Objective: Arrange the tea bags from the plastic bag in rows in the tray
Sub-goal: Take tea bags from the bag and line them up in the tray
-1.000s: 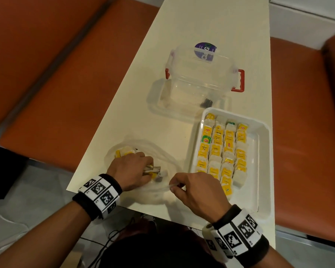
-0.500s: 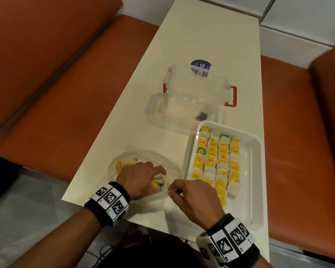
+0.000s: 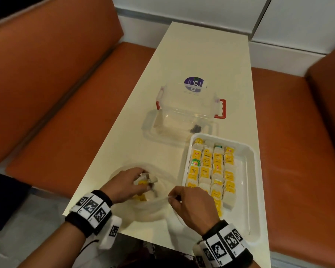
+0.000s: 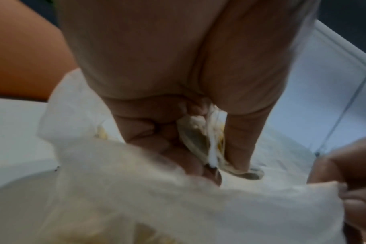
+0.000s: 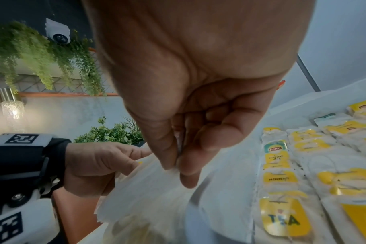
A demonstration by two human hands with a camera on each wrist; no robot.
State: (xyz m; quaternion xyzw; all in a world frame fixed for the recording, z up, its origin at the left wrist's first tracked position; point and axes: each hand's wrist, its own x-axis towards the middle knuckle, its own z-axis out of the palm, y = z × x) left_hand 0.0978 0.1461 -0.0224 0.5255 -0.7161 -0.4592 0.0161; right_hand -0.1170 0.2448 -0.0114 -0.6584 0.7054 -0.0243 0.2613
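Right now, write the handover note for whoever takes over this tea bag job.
Left hand: inside the plastic bag, gripping a small bunch of tea bags.
Right hand: pinching the bag's edge, holding its mouth open.
Tray: on the table right of the bag, holding four rows of tea bags; its right side is bare.
Left to do: lay out the gripped bunch, then the few still in the bag.
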